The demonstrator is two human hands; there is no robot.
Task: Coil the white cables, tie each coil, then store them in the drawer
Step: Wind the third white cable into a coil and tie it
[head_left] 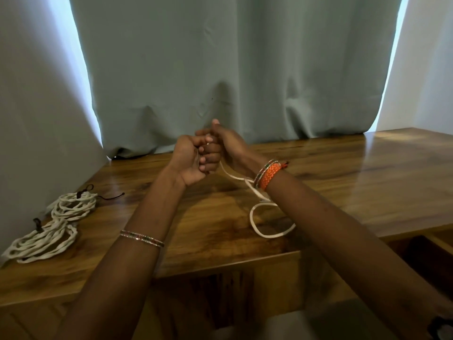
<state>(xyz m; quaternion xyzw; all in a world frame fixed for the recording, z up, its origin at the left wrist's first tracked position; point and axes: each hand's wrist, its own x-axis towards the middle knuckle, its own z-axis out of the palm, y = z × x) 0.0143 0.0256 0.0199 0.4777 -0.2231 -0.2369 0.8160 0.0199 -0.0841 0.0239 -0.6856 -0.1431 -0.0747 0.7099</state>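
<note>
Two hands work above the middle of the wooden table [318, 168], raised off its top and pressed knuckle to knuckle. The left hand [188, 158] is clenched into a fist round a thin strand of white cable [255, 219]; only a sliver of the strand shows between its fingers. The right hand [220, 146] grips the same cable with curled fingers and its thumb pointing up. From under the right hand the cable drops toward the table, passes behind the right wrist and lies in one loose loop on the top near the front edge; part of that loop is hidden by the right forearm.

Two tied coils [54, 224] of white cable lie touching each other by the table's left edge, each bound with a dark tie; the nearer coil runs to the front left corner. Their strands overlap, so where one ends and the other starts is hard to make out.

At the front right an open drawer [421, 256] is cut off by the right arm; its inside is dark, and its contents cannot be told.

A grey-green curtain [220, 57] hangs along the table's back edge.
</note>
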